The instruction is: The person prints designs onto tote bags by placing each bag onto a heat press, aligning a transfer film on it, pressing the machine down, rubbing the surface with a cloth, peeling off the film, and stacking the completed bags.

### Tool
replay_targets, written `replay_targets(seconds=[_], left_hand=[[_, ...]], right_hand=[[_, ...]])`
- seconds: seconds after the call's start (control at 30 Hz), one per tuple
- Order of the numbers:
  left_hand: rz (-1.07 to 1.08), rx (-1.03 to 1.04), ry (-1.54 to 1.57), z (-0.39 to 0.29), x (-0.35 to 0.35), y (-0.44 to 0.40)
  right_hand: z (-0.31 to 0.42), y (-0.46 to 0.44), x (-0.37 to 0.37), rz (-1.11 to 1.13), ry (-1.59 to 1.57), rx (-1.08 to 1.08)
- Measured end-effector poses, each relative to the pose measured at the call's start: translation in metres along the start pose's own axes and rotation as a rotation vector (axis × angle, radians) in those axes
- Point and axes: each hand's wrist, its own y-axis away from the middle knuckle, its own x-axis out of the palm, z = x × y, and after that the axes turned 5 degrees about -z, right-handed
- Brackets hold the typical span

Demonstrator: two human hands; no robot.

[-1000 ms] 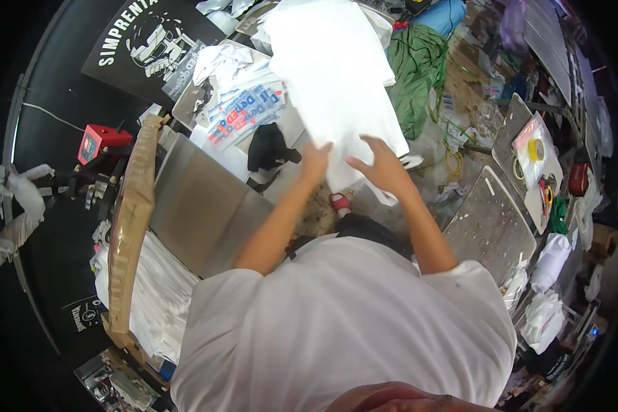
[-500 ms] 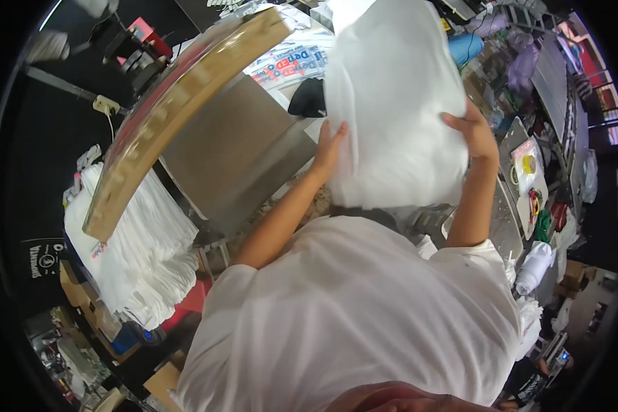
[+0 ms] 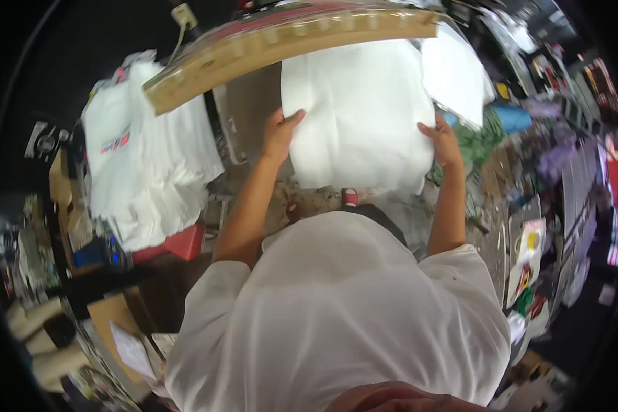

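Observation:
Between my two hands hangs a limp white sheet (image 3: 357, 123), which may be cloth or a flat bag; I cannot tell which. My left hand (image 3: 280, 134) is closed on its left edge, thumb on top. At the right edge my right hand (image 3: 444, 141) grips it the same way. The sheet's far end reaches under a raised wooden-edged frame (image 3: 288, 42) with a reddish face, probably a printing screen. Below the frame, a grey-brown flat board (image 3: 250, 96) shows partly to the left of the sheet.
On the left, a thick pile of white sheets (image 3: 154, 158) hangs over a support, the top one bearing red and blue print. More white material (image 3: 453, 72) lies at the back right. A cluttered bench (image 3: 494, 165) runs along the right. A red object (image 3: 185, 242) sits below the pile.
The view has turned left, so the frame and pile sit differently. My hands have carried the white sheet from the right-hand stack toward the board under the raised frame.

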Motion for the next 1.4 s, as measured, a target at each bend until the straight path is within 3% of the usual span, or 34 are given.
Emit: replay_targets(seconds=[0.17,0.27,0.3,0.33,0.37,0.43,0.5,0.57,0.63,0.83,1.03,1.2,1.4], left_hand=[[-0.192,0.029,-0.152,-0.022,-0.068,-0.007],[-0.290,-0.007,-0.133,-0.037,-0.095,-0.036],[-0.333,-0.097,-0.411,-0.032,-0.111,-0.042],[-0.371,-0.188,-0.686,-0.024,-0.123,-0.042],[-0.387,-0.192,-0.684,-0.013,-0.130,-0.032],[-0.334,-0.186,-0.854,0.008,-0.141,-0.005],[-0.392,-0.127,-0.795,0.027,-0.142,0.019],[-0.434,-0.044,-0.652,0.042,-0.140,0.037],[-0.486,-0.046,-0.697,0.045,-0.133,0.041],[-0.594,0.118,-0.843,0.059,-0.144,0.040],[-0.603,0.112,-0.614,0.065,-0.142,0.043],[-0.699,0.144,-0.907,0.058,-0.132,0.047],[-0.706,0.166,-0.932,0.057,-0.128,0.043]], right_hand=[[-0.035,-0.080,0.062,0.257,-0.053,0.095],[-0.049,-0.130,0.097,0.212,-0.012,0.130],[-0.058,-0.142,0.097,0.223,-0.006,0.146],[-0.067,-0.155,0.097,0.207,0.247,0.164],[-0.073,-0.163,0.098,0.191,0.497,0.171],[-0.094,-0.155,0.095,0.168,0.560,0.113],[-0.117,-0.141,0.085,0.109,0.677,-0.053],[-0.121,-0.117,0.078,0.085,0.696,-0.023],[-0.106,-0.097,0.081,0.046,0.825,-0.129],[-0.122,-0.111,0.081,0.044,0.694,-0.191],[-0.126,-0.107,0.079,0.016,0.716,-0.188],[-0.134,-0.112,0.080,-0.037,0.644,-0.140],[-0.139,-0.121,0.085,-0.150,0.612,-0.179]])
